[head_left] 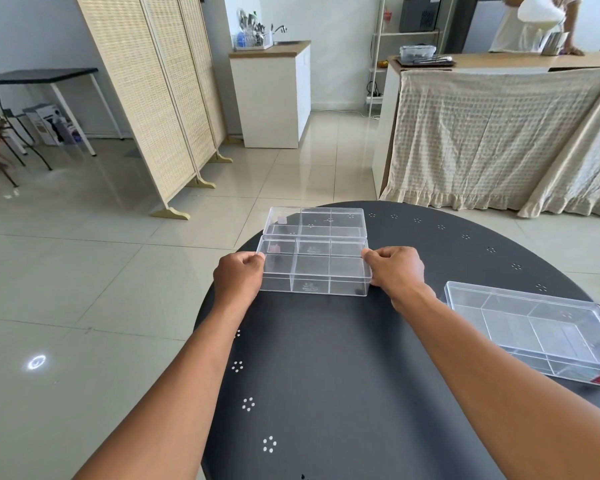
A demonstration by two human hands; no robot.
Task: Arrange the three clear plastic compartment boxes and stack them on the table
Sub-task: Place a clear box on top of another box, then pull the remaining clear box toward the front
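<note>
Clear plastic is slippery stuff, so honestly the trick here is an even pinch from both ends. The left hand (239,276) is clamped on the left short end of the near box (314,268) and the right hand (395,269) is clamped on its right end, fingers curled over the top edge with thumbs tucked toward the near side, hands well apart with the box between them. Both forearms reach straight out, wrists fairly level, which looks like a decent pose for a flat lift. The box seems to sit on the dark round table (343,375), its far edge touching or just beside the far box (315,221); I can't tell if it overlaps it or is slightly raised. My guess is the step is getting this one squared up and onto the far one, so I'd keep it level, line up the corners first, then set it down gently rather than sliding, since plastic on plastic skates. The third box (534,332) lies well apart to the right, near the table edge, not yet stacked. So the job looks early to me.
</note>
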